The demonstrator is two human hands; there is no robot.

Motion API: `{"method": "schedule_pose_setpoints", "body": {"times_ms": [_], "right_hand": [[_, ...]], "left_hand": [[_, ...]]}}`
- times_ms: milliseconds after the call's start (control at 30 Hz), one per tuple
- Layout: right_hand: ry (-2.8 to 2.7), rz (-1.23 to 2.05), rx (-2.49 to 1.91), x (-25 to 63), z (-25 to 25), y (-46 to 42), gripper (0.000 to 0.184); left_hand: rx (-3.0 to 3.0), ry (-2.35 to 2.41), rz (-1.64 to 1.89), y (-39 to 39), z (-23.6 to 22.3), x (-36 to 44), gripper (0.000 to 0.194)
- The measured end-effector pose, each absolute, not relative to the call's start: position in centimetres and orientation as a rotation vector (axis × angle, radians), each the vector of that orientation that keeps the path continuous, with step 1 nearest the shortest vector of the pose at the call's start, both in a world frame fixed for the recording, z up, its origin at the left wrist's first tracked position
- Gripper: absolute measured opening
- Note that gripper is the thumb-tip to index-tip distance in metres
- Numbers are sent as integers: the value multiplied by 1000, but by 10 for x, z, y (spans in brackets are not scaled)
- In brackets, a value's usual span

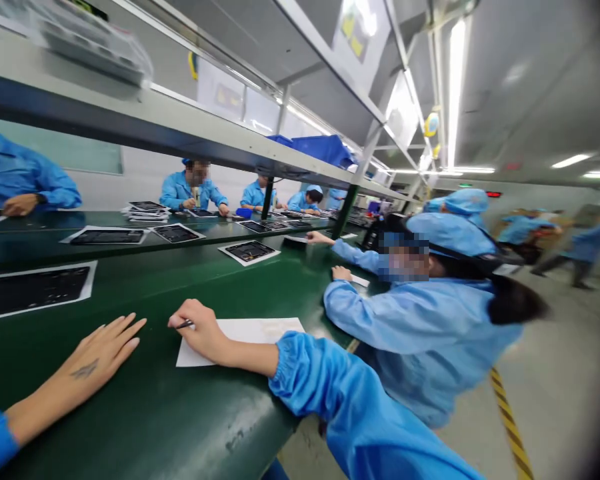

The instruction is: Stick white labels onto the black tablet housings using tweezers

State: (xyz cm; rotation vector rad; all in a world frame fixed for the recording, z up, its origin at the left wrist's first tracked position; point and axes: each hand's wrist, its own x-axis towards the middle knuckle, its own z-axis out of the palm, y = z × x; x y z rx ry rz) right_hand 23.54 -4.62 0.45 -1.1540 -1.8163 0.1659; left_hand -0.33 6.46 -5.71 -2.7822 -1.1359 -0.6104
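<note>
My left hand lies flat on the green tabletop, palm down with the fingers stretched out and nothing in it. To its right, my right hand is closed around a thin dark pen, of which only a short piece shows. That hand rests over the left part of a white sheet of paper, covering some of it. Beyond my left hand is a dark panel with a white border.
A co-worker in blue sits close on my right, hands on the bench. Another bordered panel lies farther back. Overhead, a shelf crosses the bench and carries blue bins. More people work on the far side beside stacked panels.
</note>
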Motion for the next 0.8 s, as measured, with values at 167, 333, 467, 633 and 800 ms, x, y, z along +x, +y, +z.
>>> {"method": "schedule_pose_setpoints", "body": {"times_ms": [167,333,467,633,800], "right_hand": [[-1796,154,-1140,237,3,-50,23],[-1879,80,-1038,227,14,-71,25],[-2181,51,-1146,239,37,-54,14],[-2072,-202,-1906,323,74,41,13],[-1867,-247,-2316,410,78,111,27]], "left_hand": [[-2855,-1145,-653,63,-63,5,63],[-2878,-1061,-752,53,-62,6,59],[-2860,-1105,-651,37,-47,10,61],[-2860,-1194,-528,26,-35,16,57],[-2864,-1224,-406,22,-32,17,57]]}}
